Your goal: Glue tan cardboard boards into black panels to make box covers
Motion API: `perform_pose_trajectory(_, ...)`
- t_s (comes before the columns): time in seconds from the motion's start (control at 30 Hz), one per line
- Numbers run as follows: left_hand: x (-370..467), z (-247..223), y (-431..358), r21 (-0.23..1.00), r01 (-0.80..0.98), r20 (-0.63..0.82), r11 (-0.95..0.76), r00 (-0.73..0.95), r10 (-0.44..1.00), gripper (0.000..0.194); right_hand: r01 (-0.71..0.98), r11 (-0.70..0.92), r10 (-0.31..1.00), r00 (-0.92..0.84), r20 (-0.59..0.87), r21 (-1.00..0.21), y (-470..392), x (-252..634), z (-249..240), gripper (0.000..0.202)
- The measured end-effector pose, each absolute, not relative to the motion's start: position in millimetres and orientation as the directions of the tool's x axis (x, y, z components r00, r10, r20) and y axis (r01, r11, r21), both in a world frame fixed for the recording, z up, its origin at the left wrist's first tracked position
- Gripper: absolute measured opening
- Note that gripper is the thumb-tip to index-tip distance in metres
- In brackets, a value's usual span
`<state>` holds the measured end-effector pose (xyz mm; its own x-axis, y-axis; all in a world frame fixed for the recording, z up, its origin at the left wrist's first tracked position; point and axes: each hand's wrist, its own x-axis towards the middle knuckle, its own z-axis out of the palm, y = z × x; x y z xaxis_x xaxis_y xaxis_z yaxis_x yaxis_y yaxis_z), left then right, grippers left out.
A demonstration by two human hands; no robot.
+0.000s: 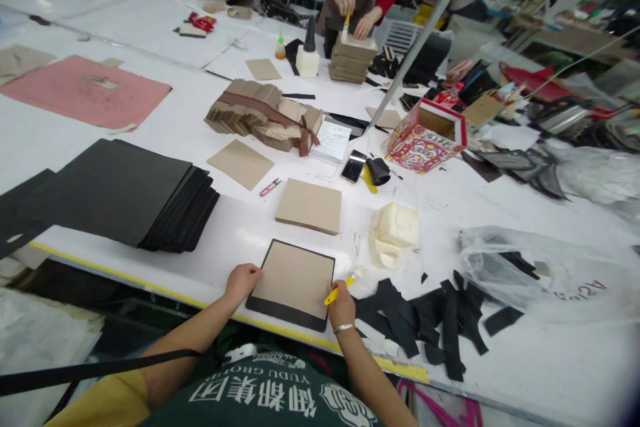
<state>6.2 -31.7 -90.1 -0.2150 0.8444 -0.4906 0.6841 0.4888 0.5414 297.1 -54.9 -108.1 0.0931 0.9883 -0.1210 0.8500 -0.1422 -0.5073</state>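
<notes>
Here, the beige cardboard panel (299, 278) lies flat between the two hands, near the yellow-taped edge of the white tabletop (240, 230), on top of a black sheet (287, 317). The sheet shows as a thin rim along the far edge and a broad band along the near one. Panel and sheet look roughly square, so no long axis stands out.

The right hand (343, 307) is closed around a yellow-handled brush (331, 296), just beside the panel's right edge. The brush lies aslant: its handle end points near and left, over that edge, while the pale bristles point far and right, away from the board and toward a boxy cream plastic jug (395, 230). The left hand (244, 280) has its fingertips together at the left edge of the sheet; whether that grip pinches the material or merely touches it, I cannot tell.

Beyond the panel sits a neat, matte cardboard stack (309, 205) with crisp corners. To the left, smooth dark sheets (125, 190) fan out in a thick pile; to the right, limp black strips (447, 320) lie tangled.
</notes>
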Motion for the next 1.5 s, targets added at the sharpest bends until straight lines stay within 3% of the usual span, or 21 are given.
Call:
perform_pose_trajectory(0.3,2,-96,-25,0.449,0.748,-0.558,0.488,-0.192,0.807,0.027,0.918,-0.128,0.985,0.073,-0.157,-0.374,-54,295,-110,0.012)
perform_pose_trajectory(1.0,0,-93,-17,0.411,0.808,-0.495,0.423,-0.192,0.847,0.017,0.963,-0.183,0.923,0.1,-0.371,-0.196,-41,287,-91,0.011)
perform_pose_trajectory(1.2,-6,-81,-16,0.457,0.807,-0.445,0.374,-0.157,0.882,0.02,0.968,-0.185,0.937,0.122,-0.329,-0.169,-45,289,-86,0.014)
perform_pose_trajectory(1.27,-11,-64,-22,0.52,0.787,-0.349,0.331,-0.158,0.924,0.023,0.962,-0.196,0.943,0.132,-0.305,-0.189,-49,292,-84,0.014)
perform_pose_trajectory(1.37,-35,-17,-34,0.612,0.784,-0.011,0.106,-0.126,0.992,0.025,0.963,-0.163,0.964,0.108,-0.244,-0.215,-55,295,-81,0.014)
perform_pose_trajectory(1.43,-65,22,-41,0.555,0.83,0.189,-0.052,-0.066,0.98,0.022,0.967,-0.128,0.974,0.081,-0.21,-0.222,-56,294,-77,0.014)
perform_pose_trajectory(1.5,-95,57,-44,0.442,0.895,0.322,-0.058,-0.098,0.942,0.019,0.965,-0.097,0.981,0.052,-0.186,-0.243,-54,289,-71,0.017)
